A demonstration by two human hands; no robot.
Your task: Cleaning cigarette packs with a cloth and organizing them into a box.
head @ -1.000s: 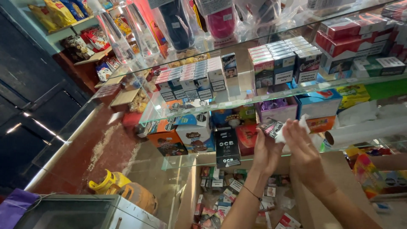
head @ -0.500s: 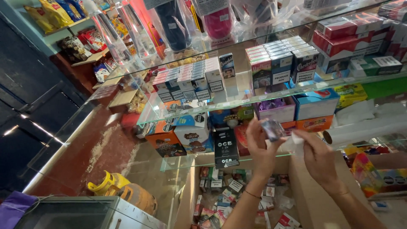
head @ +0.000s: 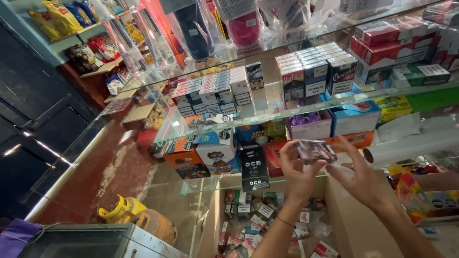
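**Small packet held up under the glass shelf**

Head view: the left hand is raised with its fingers closed around a small dark packet, holding it just below the glass shelf. The right hand is close beside it, fingers spread loosely, fingertips just beside the packet's right end and gripping nothing. Rows of small boxes stand on the shelf above. A black box stands left of the hands, and a bin of loose packets lies below.
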